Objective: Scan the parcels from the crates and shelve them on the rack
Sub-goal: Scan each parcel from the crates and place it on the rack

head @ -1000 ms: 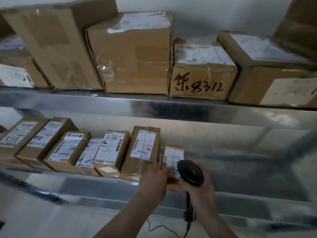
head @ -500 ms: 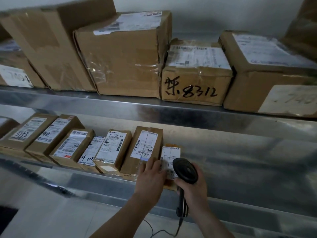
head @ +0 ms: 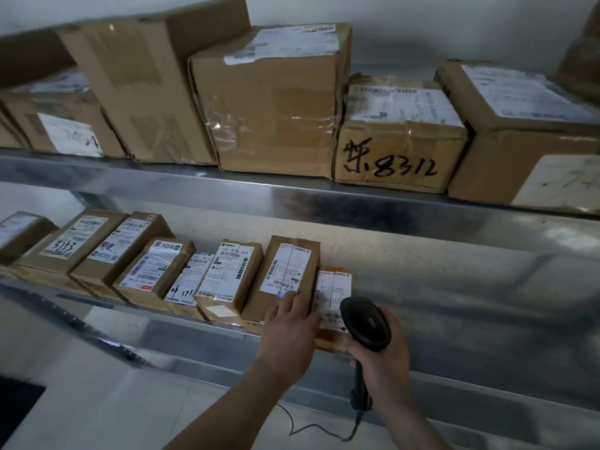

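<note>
A row of small labelled cardboard parcels lies on the lower metal shelf (head: 454, 306). The rightmost is a small orange-brown parcel (head: 334, 287) with a white label. My left hand (head: 289, 323) rests with straight fingers on the near end of the taller parcel (head: 285, 271) beside it, reaching onto the small one's label. My right hand (head: 380, 349) grips a black barcode scanner (head: 365, 323), its head right at the small parcel's near right corner. The scanner's cable hangs below.
The upper shelf (head: 292, 193) carries several large cardboard boxes; one (head: 399, 138) is marked 8312. To the right of the small parcel the lower shelf is bare metal. The floor shows below the front rail at the lower left.
My view has drifted a little right and closer. My left hand's fingers have spread flatter across the two parcels. The scanner stays at the small parcel's corner.
</note>
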The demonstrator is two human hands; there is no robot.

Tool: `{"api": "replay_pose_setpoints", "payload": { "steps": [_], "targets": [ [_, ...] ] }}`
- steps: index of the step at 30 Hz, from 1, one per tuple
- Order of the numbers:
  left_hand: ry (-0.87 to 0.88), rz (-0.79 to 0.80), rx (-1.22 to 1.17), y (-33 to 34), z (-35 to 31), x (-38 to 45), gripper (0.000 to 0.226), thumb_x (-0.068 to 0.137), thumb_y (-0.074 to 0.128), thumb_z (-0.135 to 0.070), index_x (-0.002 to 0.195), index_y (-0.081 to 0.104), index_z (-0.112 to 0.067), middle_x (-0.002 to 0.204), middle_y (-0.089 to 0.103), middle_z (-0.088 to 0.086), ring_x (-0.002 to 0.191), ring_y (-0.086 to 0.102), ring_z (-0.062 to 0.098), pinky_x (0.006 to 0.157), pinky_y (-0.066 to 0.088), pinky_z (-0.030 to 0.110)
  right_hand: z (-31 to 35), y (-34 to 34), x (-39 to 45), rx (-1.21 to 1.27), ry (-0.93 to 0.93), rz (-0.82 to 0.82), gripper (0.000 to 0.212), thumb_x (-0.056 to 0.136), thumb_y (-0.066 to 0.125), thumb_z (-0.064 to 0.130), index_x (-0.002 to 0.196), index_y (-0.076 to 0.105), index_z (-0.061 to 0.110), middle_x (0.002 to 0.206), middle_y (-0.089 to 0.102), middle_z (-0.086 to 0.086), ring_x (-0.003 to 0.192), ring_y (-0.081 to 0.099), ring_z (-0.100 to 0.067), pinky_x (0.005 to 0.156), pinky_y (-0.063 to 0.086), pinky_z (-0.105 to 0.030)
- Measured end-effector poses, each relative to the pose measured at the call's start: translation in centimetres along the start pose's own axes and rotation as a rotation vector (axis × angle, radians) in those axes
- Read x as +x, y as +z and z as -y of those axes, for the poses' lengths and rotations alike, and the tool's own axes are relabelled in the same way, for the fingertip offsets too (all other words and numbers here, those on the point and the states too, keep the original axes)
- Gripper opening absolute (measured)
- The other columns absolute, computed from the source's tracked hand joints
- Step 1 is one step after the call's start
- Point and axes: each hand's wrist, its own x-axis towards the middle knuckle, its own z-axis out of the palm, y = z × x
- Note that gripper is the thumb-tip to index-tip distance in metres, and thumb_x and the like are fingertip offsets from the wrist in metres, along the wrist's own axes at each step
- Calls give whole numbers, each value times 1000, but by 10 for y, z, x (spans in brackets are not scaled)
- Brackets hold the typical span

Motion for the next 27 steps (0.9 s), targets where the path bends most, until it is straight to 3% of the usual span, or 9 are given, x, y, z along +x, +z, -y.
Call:
{"api": "replay_pose_setpoints", "payload": {
  "steps": [3,6,9,11,14,18,23,25,27],
  "targets": [
    [19,-58,-18,-16,17,-9,30,78,78,-35,103,67,-24,132,57,5,128,51,34,92,55,51,9,1,-16,-19,-50,0,63,64,87,11,114,64,43,97,71,3,87,67,-26,80,54,-46],
    [10,-67,0,-37,36,-20,49,80,76,-42,124,60,-30,147,47,5,141,38,33,107,46,51,21,13,-36,-29,-88,-9,78,58,84,24,129,57,42,112,68,11,104,67,-18,92,55,-44],
    [-18,-113,-42,-59,60,-38,57,80,76,-46,132,53,-37,151,43,3,145,34,32,112,40,51,38,35,-55,-123,-146,6,86,62,89,19,139,53,31,121,64,16,111,61,-1,91,46,-20],
    [-35,-132,-38,-71,82,-53,60,76,78,-49,129,51,-38,148,46,3,143,38,34,109,43,54,50,55,-70,-173,-181,7,88,68,91,7,143,50,28,126,62,13,114,59,-5,88,41,-14],
    [-84,-162,-19,-90,126,-83,61,75,80,-54,128,56,-33,150,48,7,143,40,37,108,43,58,65,96,-97,-208,-271,11,91,67,91,0,141,48,31,125,60,16,105,57,13,82,38,2],
    [-138,-189,17,-117,195,-133,63,71,80,-57,125,63,-28,145,52,10,137,46,39,102,48,58,85,162,-142,-232,-377,43,85,61,90,9,128,49,39,118,58,22,104,55,16,85,39,-2],
    [-228,-204,41,-141,288,-203,63,66,83,-55,119,67,-24,139,56,14,132,50,42,97,50,59,96,249,-188,-232,-417,78,94,64,87,-12,138,47,28,112,52,27,96,45,35,89,31,5],
    [-279,-186,62,-154,320,-230,64,76,75,-59,130,61,-27,151,45,12,143,37,40,107,41,58,99,283,-205,-206,-426,119,93,66,87,-11,142,48,25,113,52,30,98,49,31,86,32,6],
    [-335,-187,90,-163,351,-256,66,83,67,-61,140,54,-30,159,34,10,149,26,38,114,34,56,99,316,-219,-191,-428,182,91,68,87,-9,143,49,27,116,54,30,105,55,15,94,37,-6]
  ]
}}
